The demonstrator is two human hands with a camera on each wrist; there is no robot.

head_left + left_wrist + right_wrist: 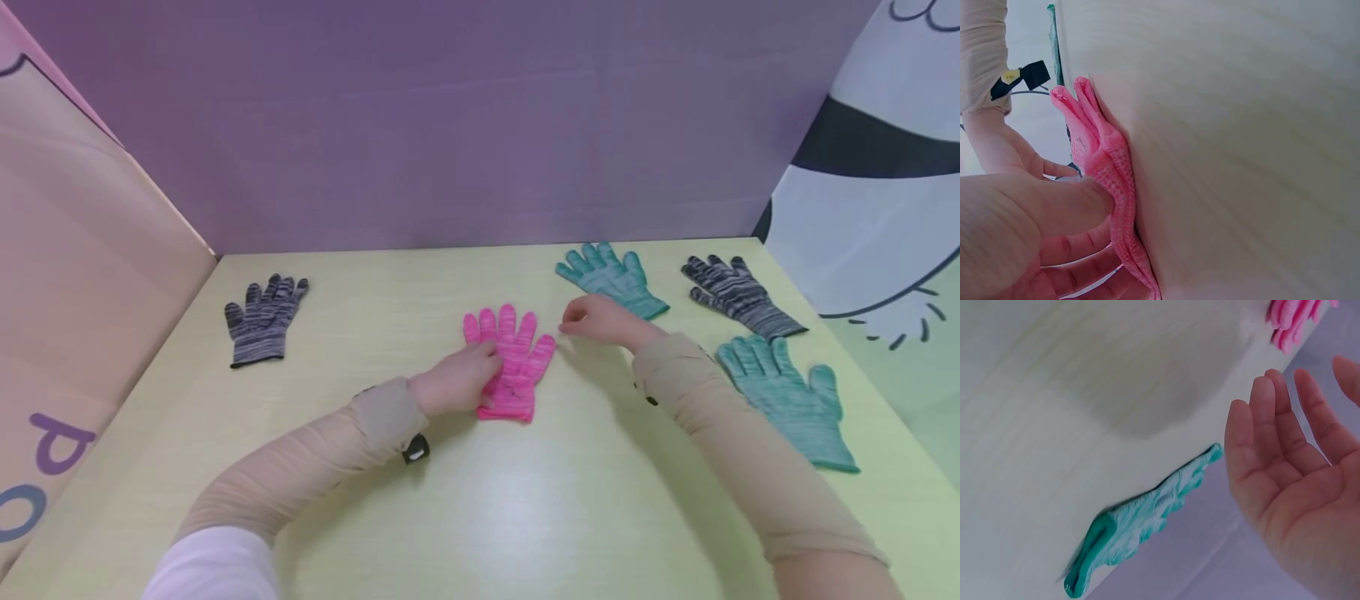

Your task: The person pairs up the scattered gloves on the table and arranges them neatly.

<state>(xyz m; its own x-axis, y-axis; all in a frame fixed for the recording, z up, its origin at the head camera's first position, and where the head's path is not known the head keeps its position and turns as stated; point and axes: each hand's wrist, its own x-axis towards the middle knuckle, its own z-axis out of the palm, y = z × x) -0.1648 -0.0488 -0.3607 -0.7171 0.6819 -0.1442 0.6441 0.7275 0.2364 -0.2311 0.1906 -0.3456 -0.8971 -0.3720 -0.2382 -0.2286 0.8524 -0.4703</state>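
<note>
A pink knit glove [517, 367] lies flat on the table in the head view, fingers spread away from me. My left hand [461, 379] rests over its left side. In the left wrist view, the thumb [1079, 203] touches the pink fabric [1121, 187], and the other fingers are partly hidden behind it. To the right of the pink glove's thumb is my right hand [600, 321], apart from it. Loosely bent, its fingers [1263, 419] hold nothing in the right wrist view. Behind that hand lies a teal glove [611, 279], partly covered by it.
A black-and-grey striped glove [262, 321] lies at the far left. Another striped glove [742, 296] is at the back right, with a second teal glove [795, 408] nearer, partly behind my right forearm. A purple panel [465, 125] stands along the table's back edge.
</note>
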